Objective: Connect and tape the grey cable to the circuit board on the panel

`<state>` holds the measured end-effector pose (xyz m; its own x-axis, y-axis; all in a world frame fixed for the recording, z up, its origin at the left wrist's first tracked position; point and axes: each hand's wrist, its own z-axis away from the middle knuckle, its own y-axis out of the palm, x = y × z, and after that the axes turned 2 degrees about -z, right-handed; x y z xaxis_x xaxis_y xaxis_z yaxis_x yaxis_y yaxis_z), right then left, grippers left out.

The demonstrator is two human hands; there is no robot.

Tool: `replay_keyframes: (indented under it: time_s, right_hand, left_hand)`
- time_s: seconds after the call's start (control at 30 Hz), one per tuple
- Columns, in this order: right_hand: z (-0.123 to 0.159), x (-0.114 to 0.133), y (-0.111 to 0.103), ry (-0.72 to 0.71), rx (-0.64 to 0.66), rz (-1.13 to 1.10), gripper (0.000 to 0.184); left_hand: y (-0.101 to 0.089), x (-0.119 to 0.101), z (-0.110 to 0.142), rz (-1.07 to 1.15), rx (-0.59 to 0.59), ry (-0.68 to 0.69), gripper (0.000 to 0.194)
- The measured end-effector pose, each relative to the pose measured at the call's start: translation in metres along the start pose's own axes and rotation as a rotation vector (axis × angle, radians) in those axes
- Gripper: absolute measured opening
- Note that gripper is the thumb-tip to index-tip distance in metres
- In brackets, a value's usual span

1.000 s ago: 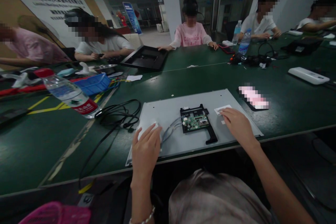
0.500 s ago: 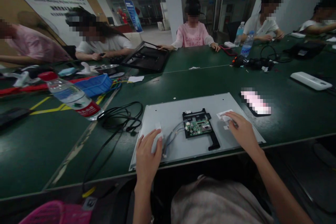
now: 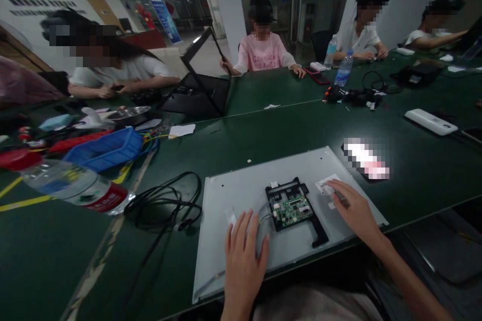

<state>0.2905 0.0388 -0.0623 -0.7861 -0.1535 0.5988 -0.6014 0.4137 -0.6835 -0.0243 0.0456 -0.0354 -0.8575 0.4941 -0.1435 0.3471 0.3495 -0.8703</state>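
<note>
A flat grey metal panel (image 3: 233,188) lies in front of me. On it sits a black plastic bracket (image 3: 320,233) carrying a green circuit board (image 3: 295,210). My left hand (image 3: 244,256) rests over the panel's left part, fingers spread, covering part of the grey cables (image 3: 211,283) that run from the board. Over the white label (image 3: 324,184) right of the board is my right hand (image 3: 350,205), its fingers curled around a small dark item that I cannot make out.
A phone (image 3: 365,159) lies behind the panel's right corner. To the left are a black cord (image 3: 165,205), a tilted water bottle (image 3: 83,190) and a blue basket (image 3: 105,149). Across the table a person holds a black frame (image 3: 199,80). A white power bank (image 3: 431,121) lies right.
My left hand has moved right over the cables, whose end now shows at the panel's lower left. My right hand stays near the label. The person opposite has lifted the black frame upward.
</note>
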Motion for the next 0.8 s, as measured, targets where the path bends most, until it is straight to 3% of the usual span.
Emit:
replay_keyframes:
  time_s: [0.33,0.6,0.73,0.8]
  right_hand:
    - [-0.007,0.001,-0.004,-0.046,0.081,-0.045,0.034]
    - [-0.004,0.0,-0.011,-0.106,0.125,-0.073,0.035]
    - [-0.006,0.003,-0.016,-0.112,0.097,-0.092,0.035]
    - [-0.013,0.008,-0.016,-0.11,0.096,-0.097,0.034]
  left_hand:
    - [0.002,0.003,-0.001,0.049,-0.064,-0.087,0.061]
    - [0.004,0.003,-0.003,0.052,-0.048,-0.139,0.057]
    - [-0.002,-0.018,-0.01,-0.038,-0.011,-0.06,0.053]
    - [-0.003,-0.037,-0.017,-0.041,0.085,-0.021,0.053]
